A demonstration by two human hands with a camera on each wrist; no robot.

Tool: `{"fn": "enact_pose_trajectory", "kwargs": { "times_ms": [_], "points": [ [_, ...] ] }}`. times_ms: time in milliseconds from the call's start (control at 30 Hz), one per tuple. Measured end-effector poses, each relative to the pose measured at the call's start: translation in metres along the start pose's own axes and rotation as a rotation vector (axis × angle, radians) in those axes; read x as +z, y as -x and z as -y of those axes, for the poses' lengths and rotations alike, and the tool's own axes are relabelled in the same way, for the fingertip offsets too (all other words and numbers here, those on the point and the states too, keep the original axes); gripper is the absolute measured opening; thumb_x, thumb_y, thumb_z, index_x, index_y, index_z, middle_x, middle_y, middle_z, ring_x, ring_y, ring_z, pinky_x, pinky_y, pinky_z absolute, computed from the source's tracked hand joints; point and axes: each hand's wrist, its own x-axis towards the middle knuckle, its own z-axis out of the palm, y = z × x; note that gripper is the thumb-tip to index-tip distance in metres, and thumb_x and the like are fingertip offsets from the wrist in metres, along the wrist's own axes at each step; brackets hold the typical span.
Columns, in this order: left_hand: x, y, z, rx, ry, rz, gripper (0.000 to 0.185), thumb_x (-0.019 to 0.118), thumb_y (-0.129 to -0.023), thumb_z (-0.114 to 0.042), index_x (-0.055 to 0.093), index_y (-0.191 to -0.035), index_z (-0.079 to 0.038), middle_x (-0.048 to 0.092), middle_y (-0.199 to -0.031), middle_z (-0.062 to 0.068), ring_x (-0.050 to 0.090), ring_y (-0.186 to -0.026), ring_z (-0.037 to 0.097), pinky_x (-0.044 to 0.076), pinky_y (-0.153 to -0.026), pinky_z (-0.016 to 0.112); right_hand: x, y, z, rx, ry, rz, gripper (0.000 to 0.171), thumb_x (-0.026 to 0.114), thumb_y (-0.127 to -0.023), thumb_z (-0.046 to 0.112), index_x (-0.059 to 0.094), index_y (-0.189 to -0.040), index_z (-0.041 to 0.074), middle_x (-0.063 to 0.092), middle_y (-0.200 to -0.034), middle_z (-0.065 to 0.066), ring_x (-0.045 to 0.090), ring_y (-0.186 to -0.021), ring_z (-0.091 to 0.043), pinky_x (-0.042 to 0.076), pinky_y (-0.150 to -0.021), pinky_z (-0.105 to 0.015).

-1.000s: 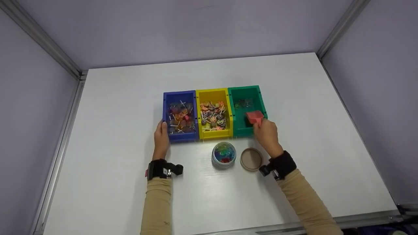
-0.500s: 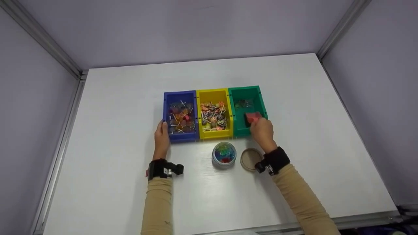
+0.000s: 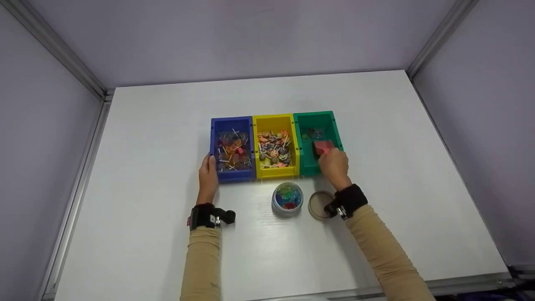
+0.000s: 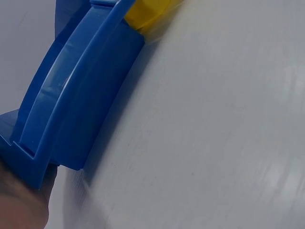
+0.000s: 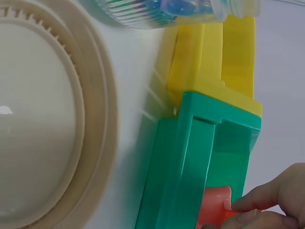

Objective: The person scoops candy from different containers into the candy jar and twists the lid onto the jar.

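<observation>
Where the three bins stand in a row near the middle of the table (image 3: 376, 125), the right hand (image 3: 333, 164) reaches into the green bin (image 3: 314, 121) at the right end of the row and pinches the handle of a red scoop (image 3: 323, 146) between thumb and fingers; the right wrist view shows fingertips (image 5: 248, 205) closed on the red plastic, though most of the scoop is cut off there by the bin wall and the frame edge; what lies in the far end of the green bin is too small and dark to make out; the left hand (image 3: 207, 172) rests against the near left corner of the blue bin (image 3: 231, 122), fingers laid straight along its wall, and the left wrist view shows only a sliver of that hand at its corner, so the fingers there stay hidden; the blue bin and the yellow bin (image 3: 273, 120) beside it hold lollipops with white sticks; toward the near edge of the table, just in front of the yellow bin, stands an open jar (image 3: 287, 199) with coloured pieces inside, and its tan lid (image 3: 317, 204) lies just to the right, partly covered by the right wrist.
</observation>
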Motion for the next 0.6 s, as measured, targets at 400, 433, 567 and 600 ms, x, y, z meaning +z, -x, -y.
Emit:
{"fn": "enact_pose_trajectory", "kwargs": {
  "times_ms": [400,433,567,600],
  "points": [
    [0.0,-0.002,0.004,0.047,0.011,-0.011,0.053,0.03,-0.107,-0.029,0.027,-0.15,0.002,0.031,-0.157,0.022,0.026,-0.149,0.034,0.023,-0.125,0.044,0.001,-0.016,0.008,0.049,0.011,0.008,0.029,0.045,-0.087,0.007,0.064,-0.097,-0.014,0.069,-0.098,-0.031,0.064,-0.082,-0.033,0.056,-0.073,-0.052],
    [0.0,-0.002,0.004,0.048,0.012,-0.008,0.053,0.03,-0.107,-0.029,0.026,-0.15,0.002,0.03,-0.157,0.022,0.025,-0.149,0.034,0.023,-0.125,0.044,0.002,-0.017,0.009,0.059,0.009,0.012,0.03,0.045,-0.088,0.007,0.064,-0.097,-0.014,0.069,-0.099,-0.031,0.065,-0.084,-0.034,0.056,-0.074,-0.052],
    [0.0,-0.002,0.003,0.038,0.021,-0.004,0.054,0.03,-0.107,-0.03,0.026,-0.151,0.0,0.03,-0.157,0.02,0.025,-0.149,0.032,0.023,-0.125,0.043,0.003,-0.022,0.011,0.098,0.003,0.034,0.031,0.045,-0.089,0.009,0.063,-0.1,-0.012,0.068,-0.104,-0.03,0.066,-0.089,-0.036,0.057,-0.077,-0.052],
    [0.0,-0.002,0.003,0.035,0.026,0.0,0.054,0.029,-0.107,-0.03,0.026,-0.151,0.0,0.03,-0.158,0.019,0.025,-0.15,0.031,0.023,-0.126,0.043,0.003,-0.023,0.011,0.103,0.005,0.038,0.031,0.045,-0.089,0.009,0.064,-0.1,-0.012,0.068,-0.104,-0.03,0.065,-0.089,-0.035,0.057,-0.077,-0.051]
  ]
}}
